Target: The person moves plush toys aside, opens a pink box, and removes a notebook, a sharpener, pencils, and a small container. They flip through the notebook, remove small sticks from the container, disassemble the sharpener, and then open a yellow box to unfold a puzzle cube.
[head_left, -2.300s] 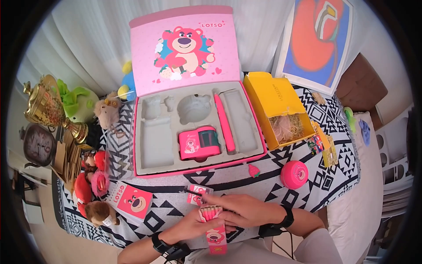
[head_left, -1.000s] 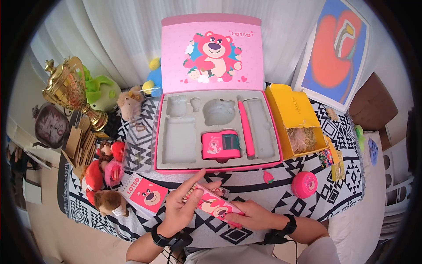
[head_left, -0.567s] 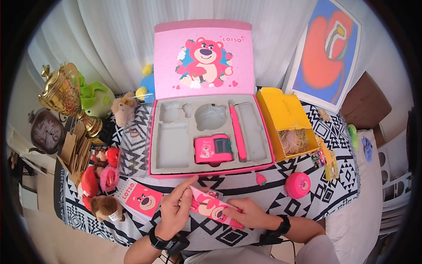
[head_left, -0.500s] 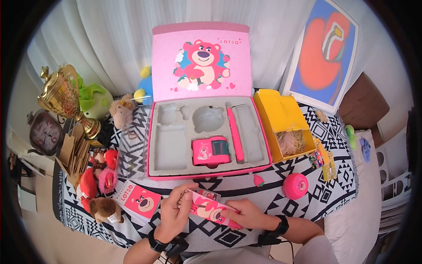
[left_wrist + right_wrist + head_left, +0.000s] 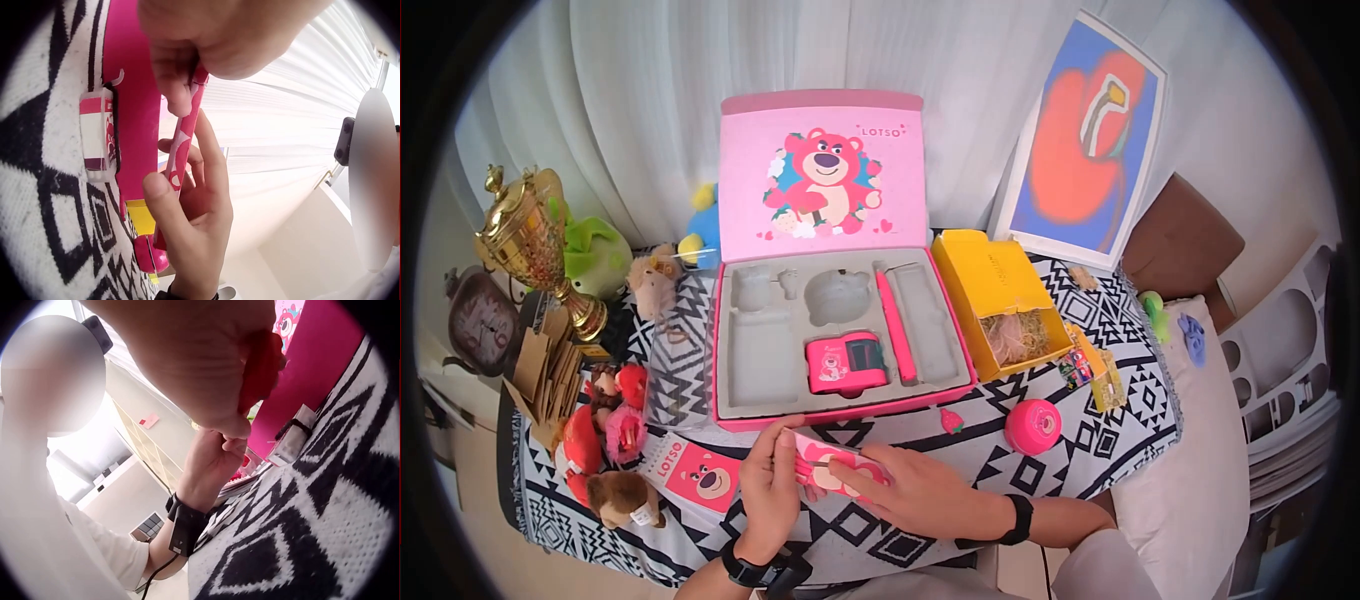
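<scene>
- I hold a flat pink bear-printed packet (image 5: 832, 468) over the near edge of the bench (image 5: 1100, 440), just in front of the open pink gift box (image 5: 840, 330).
- My left hand (image 5: 768, 490) pinches the packet's left end between thumb and fingertips; the left wrist view shows my fingers (image 5: 187, 94) closed on its thin edge.
- My right hand (image 5: 910, 490) lies over the packet's right half, fingers curled around it, so both hands grip the same piece.
- As I judge it, I am working at the packet's end, either opening it or squaring it up; its contents are hidden from me.
- The next move, I think, calls for a steady right hand while the left works the end without tearing the print.
- A small bear card (image 5: 700, 478) lies left of my hands, near the bench's front-left corner.
- In the box tray sit a pink bear gadget (image 5: 845, 362) and a pink pen (image 5: 895, 328).
- A round pink tin (image 5: 1032, 427) and a yellow box (image 5: 1000, 305) stand to the right.
</scene>
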Available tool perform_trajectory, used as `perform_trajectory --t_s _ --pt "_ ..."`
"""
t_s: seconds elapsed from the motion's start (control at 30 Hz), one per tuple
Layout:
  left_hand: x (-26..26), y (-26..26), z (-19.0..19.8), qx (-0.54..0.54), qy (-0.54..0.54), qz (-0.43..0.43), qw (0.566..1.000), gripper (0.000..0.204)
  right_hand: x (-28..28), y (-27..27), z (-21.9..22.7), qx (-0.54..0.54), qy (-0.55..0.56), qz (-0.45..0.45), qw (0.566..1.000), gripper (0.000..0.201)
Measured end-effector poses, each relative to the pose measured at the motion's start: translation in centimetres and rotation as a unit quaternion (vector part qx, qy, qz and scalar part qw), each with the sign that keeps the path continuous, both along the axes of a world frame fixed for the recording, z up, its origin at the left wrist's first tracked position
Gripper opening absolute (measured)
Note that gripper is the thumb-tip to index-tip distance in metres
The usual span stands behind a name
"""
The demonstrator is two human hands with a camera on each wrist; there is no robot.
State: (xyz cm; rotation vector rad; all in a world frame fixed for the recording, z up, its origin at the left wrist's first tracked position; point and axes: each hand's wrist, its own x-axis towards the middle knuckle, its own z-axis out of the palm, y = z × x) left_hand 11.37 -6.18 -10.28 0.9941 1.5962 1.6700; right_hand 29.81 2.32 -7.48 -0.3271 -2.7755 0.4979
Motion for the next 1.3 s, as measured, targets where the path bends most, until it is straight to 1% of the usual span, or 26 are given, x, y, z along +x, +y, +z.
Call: perform_trajectory --t_s 0.03,0.1,0.23,0.3,0.33,0.37,0.4,0.43,0.47,0.5,0.53,0.57,0.6,0.63,0.67,0.7,0.73,0.77,0.83,0.9,1.03,1.1,1.13,1.2,1.23,1.3 --pt "-0.1 0.0 0.2 0.003 -0.002 -0.002 1.000 0.027 -0.1 0.0 0.0 0.019 0.000 -0.005 1.000 0.059" --pt "-0.4 -0.2 0.9 -0.012 -0.099 -0.034 0.994 0.027 0.0 -0.1 0.7 0.013 -0.007 -0.002 1.000 0.058" --pt "-0.6 -0.4 0.7 0.002 -0.095 -0.048 0.994 0.028 0.0 -0.1 1.0 0.011 -0.004 0.011 1.000 0.057" --pt "-0.6 -0.4 0.6 0.007 -0.101 -0.083 0.991 0.030 0.2 0.3 1.0 0.020 -0.016 0.020 0.999 0.056" --pt "-0.6 -0.4 0.4 0.009 -0.102 -0.081 0.991 0.030 0.3 0.4 1.1 0.026 -0.026 0.027 0.999 0.056" --pt "-0.7 -0.4 0.2 0.017 -0.102 -0.097 0.990 0.035 0.4 0.6 1.2 0.028 -0.027 0.029 0.999 0.056" --pt "-0.8 -0.4 0.2 0.025 -0.101 -0.113 0.988 0.039 0.4 0.9 1.5 0.007 -0.025 0.032 0.999 0.056" --pt "-0.6 -0.4 0.4 0.027 -0.101 -0.111 0.988 0.039 0.5 1.2 1.8 -0.015 -0.024 0.034 0.999 0.055" --pt "-0.3 -0.4 0.7 0.049 -0.134 -0.097 0.985 0.047 0.6 1.8 2.0 -0.013 -0.024 0.036 0.999 0.055" --pt "-0.1 -0.3 0.9 0.072 -0.167 -0.083 0.980 0.054 0.8 2.6 2.1 -0.023 0.010 -0.018 1.000 0.056" --pt "-0.5 -0.2 0.8 0.073 -0.125 -0.125 0.982 0.061 0.9 3.4 2.5 -0.034 0.044 -0.073 0.996 0.056" --pt "-0.6 -0.1 0.6 0.075 -0.126 -0.123 0.982 0.061 0.8 4.2 3.4 -0.067 0.013 -0.147 0.987 0.056" --pt "-0.6 0.0 0.3 0.059 -0.122 -0.140 0.981 0.060 0.6 5.2 4.4 -0.100 -0.017 -0.218 0.971 0.056" --pt "-0.6 0.0 0.0 0.041 -0.119 -0.156 0.980 0.059 0.7 6.6 4.3 -0.066 -0.005 -0.251 0.966 0.057" --pt "-0.7 0.0 0.0 0.043 -0.120 -0.154 0.980 0.059 0.7 8.4 3.6 -0.032 0.008 -0.282 0.959 0.057" --pt "-0.7 0.0 0.0 0.032 -0.133 -0.164 0.977 0.055 0.6 10.0 3.1 -0.030 0.008 -0.281 0.959 0.057" --pt "-0.7 0.0 0.0 0.020 -0.146 -0.174 0.974 0.050 0.5 11.6 2.5 -0.036 -0.032 -0.321 0.946 0.056" --pt "-0.7 0.0 -0.1 0.022 -0.145 -0.174 0.974 0.050 0.2 12.4 2.5 -0.041 -0.071 -0.360 0.929 0.054" --pt "-0.7 0.2 -0.4 0.013 -0.163 -0.162 0.973 0.045 -0.7 12.5 2.7 -0.033 -0.071 -0.364 0.928 0.055" --pt "-0.7 0.2 -0.5 0.013 -0.163 -0.158 0.974 0.044 -1.7 12.4 2.3 0.014 -0.071 -0.381 0.922 0.051" --pt "-0.6 0.2 -0.5 0.008 -0.161 -0.158 0.974 0.041 -3.3 13.1 1.0 0.055 -0.049 -0.388 0.919 0.047" --pt "-0.6 0.2 -0.5 0.006 -0.159 -0.156 0.975 0.041 -4.1 13.4 0.3 0.116 -0.052 -0.399 0.908 0.040" --pt "-0.5 0.2 -0.4 0.004 -0.157 -0.154 0.976 0.041 -4.2 13.7 -0.1 0.117 -0.052 -0.397 0.909 0.040" --pt "-0.6 0.2 -0.3 -0.006 -0.151 -0.157 0.976 0.041 -4.1 14.4 -0.8 0.207 -0.080 -0.369 0.902 0.035" --pt "-0.6 0.2 -0.2 -0.016 -0.145 -0.163 0.976 0.041 -4.0 14.3 -0.9 0.208 -0.081 -0.369 0.902 0.035" --pt "-0.4 0.2 -0.4 -0.013 -0.144 -0.166 0.976 0.041 -3.7 14.0 -1.2 0.177 -0.014 -0.351 0.920 0.033"
